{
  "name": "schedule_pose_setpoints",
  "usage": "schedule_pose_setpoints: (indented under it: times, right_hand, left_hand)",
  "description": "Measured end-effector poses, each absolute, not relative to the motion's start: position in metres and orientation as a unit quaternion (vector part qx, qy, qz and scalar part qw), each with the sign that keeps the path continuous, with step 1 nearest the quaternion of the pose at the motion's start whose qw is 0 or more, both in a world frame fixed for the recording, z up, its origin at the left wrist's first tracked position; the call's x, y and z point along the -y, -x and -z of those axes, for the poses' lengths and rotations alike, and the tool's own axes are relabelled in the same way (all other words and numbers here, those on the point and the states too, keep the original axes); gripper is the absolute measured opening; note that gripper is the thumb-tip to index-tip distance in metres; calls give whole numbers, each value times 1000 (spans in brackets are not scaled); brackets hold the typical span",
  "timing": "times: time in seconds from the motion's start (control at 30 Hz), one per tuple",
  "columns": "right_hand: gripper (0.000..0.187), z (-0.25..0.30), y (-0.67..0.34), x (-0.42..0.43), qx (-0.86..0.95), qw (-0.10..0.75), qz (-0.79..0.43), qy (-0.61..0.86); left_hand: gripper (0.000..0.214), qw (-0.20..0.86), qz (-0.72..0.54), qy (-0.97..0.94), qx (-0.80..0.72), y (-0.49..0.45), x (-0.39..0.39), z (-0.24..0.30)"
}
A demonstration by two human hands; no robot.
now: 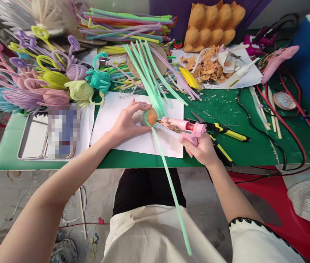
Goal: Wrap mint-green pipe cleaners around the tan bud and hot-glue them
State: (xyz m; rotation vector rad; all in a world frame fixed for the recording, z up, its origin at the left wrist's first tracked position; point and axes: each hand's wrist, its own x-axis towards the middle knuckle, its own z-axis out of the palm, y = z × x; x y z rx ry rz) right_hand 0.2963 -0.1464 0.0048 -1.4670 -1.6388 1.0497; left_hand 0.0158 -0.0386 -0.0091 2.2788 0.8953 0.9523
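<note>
Counter [226, 146]: one, green and crowded. We judge that the gluing is best done low over it, forearms braced on the near edge.
White sheet [133, 142]: one under the hands. We would let any drips fall on it.
Egg tray [212, 25]: one, far right of centre, well apart from the work.
Wound flowers [53, 78]: at least six at far left. They overlap, so we cannot count them all.
Bundle of green stems [146, 69]: about ten, fanned out just beyond the roll.
Long green stem [171, 193]: one, running from the roll toward us, past the near edge. We would pull it taut so that the winding lies flat.
Left hand [127, 122]: one, with its fingers clamped on the roll. We would place the fingertips away from hot glue.
Right hand [202, 149]: one, with its fingers closed round the grip. We cannot tell whether the trigger is pressed.
Glue gun [188, 128]: one in hand, nozzle touching the roll. We think a small bead is enough.
Pliers [226, 133]: one pair, just right of the gun.
Roll [151, 117]: one, at mid-counter over the sheet.
</note>
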Motion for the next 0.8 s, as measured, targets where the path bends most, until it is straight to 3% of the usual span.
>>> schedule_pose_setpoints:
  times: [0.57,0.8]
  right_hand:
    - [64,-6,-295,147,632,346,-400,567]
    - [55,-2,-299,146,618,354,-421,561]
  left_hand:
    - [59,261,-355,-836,-327,-16,39,8]
    - [59,261,-351,-837,-330,-16,40,8]
